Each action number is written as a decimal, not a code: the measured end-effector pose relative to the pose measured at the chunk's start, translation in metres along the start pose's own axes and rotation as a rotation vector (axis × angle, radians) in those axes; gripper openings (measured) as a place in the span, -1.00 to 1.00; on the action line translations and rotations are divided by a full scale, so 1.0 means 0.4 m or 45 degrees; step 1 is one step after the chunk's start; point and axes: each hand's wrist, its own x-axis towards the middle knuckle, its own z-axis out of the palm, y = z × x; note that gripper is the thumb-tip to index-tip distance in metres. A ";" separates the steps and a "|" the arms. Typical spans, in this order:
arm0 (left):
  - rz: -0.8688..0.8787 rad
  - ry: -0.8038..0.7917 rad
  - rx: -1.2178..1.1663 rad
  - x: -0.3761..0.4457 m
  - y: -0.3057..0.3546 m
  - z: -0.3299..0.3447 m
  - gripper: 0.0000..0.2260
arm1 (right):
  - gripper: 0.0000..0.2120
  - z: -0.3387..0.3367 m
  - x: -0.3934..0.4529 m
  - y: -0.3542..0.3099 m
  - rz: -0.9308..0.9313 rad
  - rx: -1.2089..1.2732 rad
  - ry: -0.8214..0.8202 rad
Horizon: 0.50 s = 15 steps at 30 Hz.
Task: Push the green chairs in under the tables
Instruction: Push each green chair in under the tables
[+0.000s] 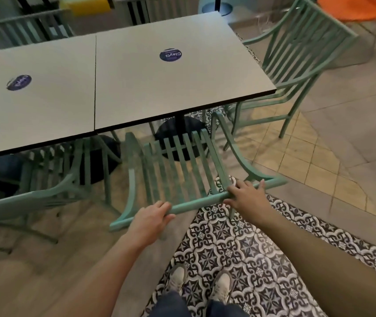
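Your shoes (205, 287) stand on patterned tile (239, 248). Your left hand (150, 217) curls over the top rail (196, 203) of the middle green chair (178, 161), fingers wrapped on it. Your right hand (245, 195) lies flatter on the same rail, fingers spread, palm pressing down. That chair's seat front sits partly under the right table (171, 88); its back is clear of the edge. A second green chair (52, 177) to the left sits under the left table (33, 99). A third green chair (297, 60) stands at the right table's end, beside it. Each tabletop carries a round blue sticker (170, 55).
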 end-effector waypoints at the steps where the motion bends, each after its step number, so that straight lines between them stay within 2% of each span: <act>1: 0.013 0.006 -0.008 0.011 0.012 0.000 -0.51 | -0.65 -0.003 0.002 0.016 0.009 -0.004 -0.002; 6: 0.054 -0.001 -0.039 0.066 0.076 -0.004 -0.72 | -0.66 -0.016 0.011 0.096 0.029 -0.009 -0.002; 11: 0.057 0.000 -0.016 0.106 0.113 -0.006 -0.72 | -0.64 -0.028 0.017 0.141 0.056 0.029 0.035; 13: 0.020 0.000 0.036 0.112 0.121 -0.007 -0.68 | -0.57 -0.023 0.009 0.167 0.090 0.105 0.127; 15: -0.146 0.115 0.014 0.103 0.119 -0.013 -0.63 | -0.45 -0.019 -0.009 0.196 0.235 0.330 0.409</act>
